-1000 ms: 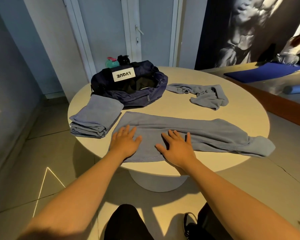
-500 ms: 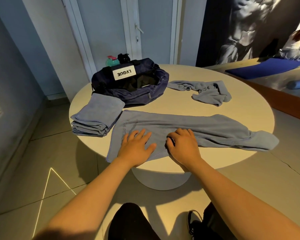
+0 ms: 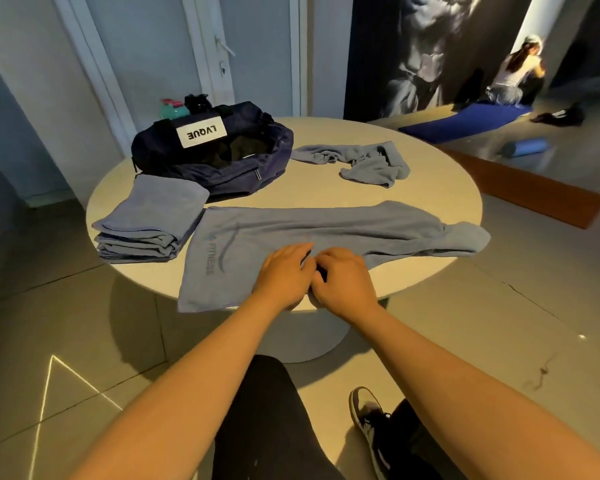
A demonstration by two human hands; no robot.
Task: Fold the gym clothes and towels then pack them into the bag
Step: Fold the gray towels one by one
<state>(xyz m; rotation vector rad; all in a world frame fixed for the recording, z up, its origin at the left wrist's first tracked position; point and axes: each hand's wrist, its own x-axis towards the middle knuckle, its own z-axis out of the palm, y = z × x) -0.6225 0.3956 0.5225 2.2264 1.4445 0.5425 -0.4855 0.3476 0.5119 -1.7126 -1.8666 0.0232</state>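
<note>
- Long towel (image 3: 326, 226) lies stretched across the near half of the tabletop (image 3: 326, 188), centre of frame. Printed end hangs over the near rim at lower left; other end droops off the rim at right.
- Left hand (image 3: 284, 277) and right hand (image 3: 343, 284) sit side by side, touching, on the towel's near edge at mid-frame. Fingers of both curl down into the cloth. Looks like a pinch on a bunched ridge between them; fingertips are hidden.
- Handling, my read: soft terry, light, no stiffness, sags wherever unsupported. Probably grips the tabletop a bit, so dragging it makes wrinkles. Better to take it at corners or along a hem, lift, lay over, then flatten.
- Overhanging right end could pull the rest sideways if let go.
- Folded stack (image 3: 149, 216) at left, just beside the printed end. Bag (image 3: 215, 150) behind it, upper left, mouth open. Crumpled cloth (image 3: 361, 161) right of the bag, not yet folded.
</note>
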